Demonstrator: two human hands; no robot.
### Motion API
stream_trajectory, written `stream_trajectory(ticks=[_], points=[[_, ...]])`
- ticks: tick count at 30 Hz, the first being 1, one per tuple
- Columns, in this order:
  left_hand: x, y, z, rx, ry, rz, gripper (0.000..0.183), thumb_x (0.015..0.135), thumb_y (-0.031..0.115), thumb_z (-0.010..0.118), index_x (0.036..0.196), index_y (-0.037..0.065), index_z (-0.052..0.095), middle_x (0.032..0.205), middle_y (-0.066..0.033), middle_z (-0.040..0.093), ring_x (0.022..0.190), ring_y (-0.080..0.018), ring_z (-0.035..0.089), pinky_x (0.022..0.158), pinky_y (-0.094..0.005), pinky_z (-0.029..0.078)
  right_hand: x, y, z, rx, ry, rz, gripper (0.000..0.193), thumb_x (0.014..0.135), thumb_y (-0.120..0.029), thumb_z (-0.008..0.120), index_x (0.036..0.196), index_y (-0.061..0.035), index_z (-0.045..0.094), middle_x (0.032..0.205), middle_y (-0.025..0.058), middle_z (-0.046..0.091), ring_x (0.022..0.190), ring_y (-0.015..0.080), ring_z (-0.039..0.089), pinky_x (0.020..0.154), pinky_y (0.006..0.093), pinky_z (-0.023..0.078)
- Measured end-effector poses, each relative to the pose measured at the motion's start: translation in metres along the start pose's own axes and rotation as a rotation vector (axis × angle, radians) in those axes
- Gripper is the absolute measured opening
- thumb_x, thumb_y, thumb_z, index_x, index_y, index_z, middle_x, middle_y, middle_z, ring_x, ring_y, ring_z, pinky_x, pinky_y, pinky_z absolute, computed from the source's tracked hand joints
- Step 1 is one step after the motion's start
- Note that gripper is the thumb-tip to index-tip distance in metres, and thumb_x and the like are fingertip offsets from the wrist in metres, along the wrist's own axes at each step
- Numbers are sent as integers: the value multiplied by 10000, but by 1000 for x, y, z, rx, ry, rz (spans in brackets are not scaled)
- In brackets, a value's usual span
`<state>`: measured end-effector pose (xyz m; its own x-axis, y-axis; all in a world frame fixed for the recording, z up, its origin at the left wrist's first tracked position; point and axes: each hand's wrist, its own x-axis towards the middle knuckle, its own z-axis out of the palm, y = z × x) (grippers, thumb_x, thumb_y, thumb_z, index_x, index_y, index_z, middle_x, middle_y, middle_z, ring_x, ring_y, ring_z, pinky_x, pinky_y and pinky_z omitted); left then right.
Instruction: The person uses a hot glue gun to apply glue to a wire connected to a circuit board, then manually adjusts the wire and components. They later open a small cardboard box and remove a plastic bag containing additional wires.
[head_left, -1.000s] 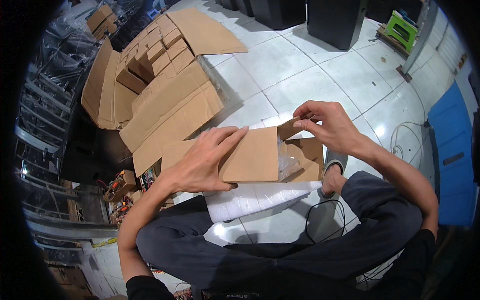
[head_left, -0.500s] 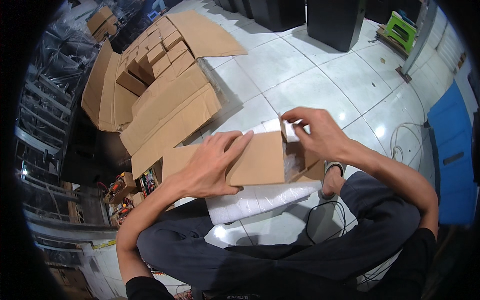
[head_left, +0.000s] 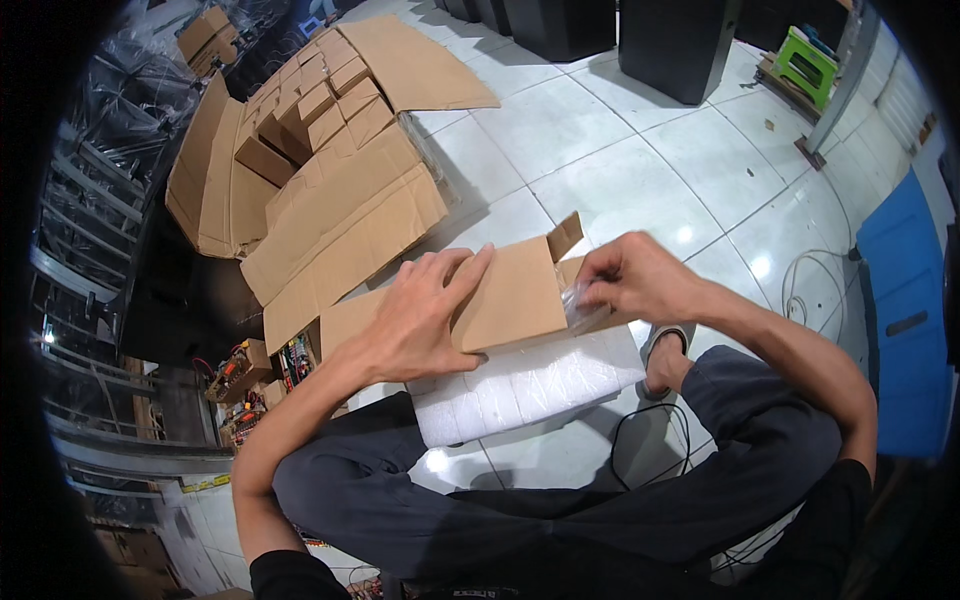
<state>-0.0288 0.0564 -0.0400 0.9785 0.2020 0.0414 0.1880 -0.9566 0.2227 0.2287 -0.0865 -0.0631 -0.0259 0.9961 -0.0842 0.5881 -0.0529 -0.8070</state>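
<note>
A long brown cardboard box (head_left: 515,295) lies over a white foam block (head_left: 530,385) wrapped in clear film. My left hand (head_left: 425,315) grips the box, thumb on the near side and fingers over the top. The box's right end is open, with a small flap (head_left: 565,235) sticking up. Clear plastic wrap (head_left: 575,302) shows at that opening. My right hand (head_left: 635,278) pinches the plastic there, its fingertips partly inside the end. What lies deeper in the box is hidden.
A large open carton (head_left: 345,215) packed with smaller brown boxes (head_left: 335,105) stands at the far left. Electronic parts (head_left: 295,365) lie left of my left forearm. Black cabinets (head_left: 670,50), a green stool (head_left: 805,65) and a blue panel (head_left: 905,310) are around; a black cable (head_left: 650,410) loops on the floor.
My right hand has moved from the upper corner of the box's end down to the plastic in the opening. The end flap now stands free, and the box has tilted slightly.
</note>
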Motion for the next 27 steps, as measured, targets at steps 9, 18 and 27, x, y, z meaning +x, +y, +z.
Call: stream_trajectory(ticks=[9, 18, 27], points=[[0, -5, 4, 20, -42, -182, 1088, 616, 362, 788, 1507, 32, 258, 1341, -228, 435, 1190, -388, 458, 1041, -449, 364, -9, 19, -46, -166, 481, 8, 114, 857, -38, 652, 871, 72, 681, 740, 158, 677, 689, 201, 640, 655, 336, 516], [-2, -9, 10, 43, -10, -165, 1045, 630, 362, 760, 1486, -2, 283, 1319, -245, 443, 1154, -384, 460, 1012, -444, 370, -24, 46, -57, 49, 414, 136, 456, 857, -159, 673, 1250, 22, 528, 1221, 239, 558, 1130, 285, 562, 949, 412, 461], [-1, -5, 7, 4, -17, -170, 1032, 628, 352, 762, 1468, -28, 298, 1314, -245, 445, 1149, -376, 458, 1012, -443, 371, 13, 52, -12, 193, 313, 290, 853, 862, -484, 678, 1480, -29, 305, 1407, 299, 414, 1304, 392, 434, 1082, 478, 341]])
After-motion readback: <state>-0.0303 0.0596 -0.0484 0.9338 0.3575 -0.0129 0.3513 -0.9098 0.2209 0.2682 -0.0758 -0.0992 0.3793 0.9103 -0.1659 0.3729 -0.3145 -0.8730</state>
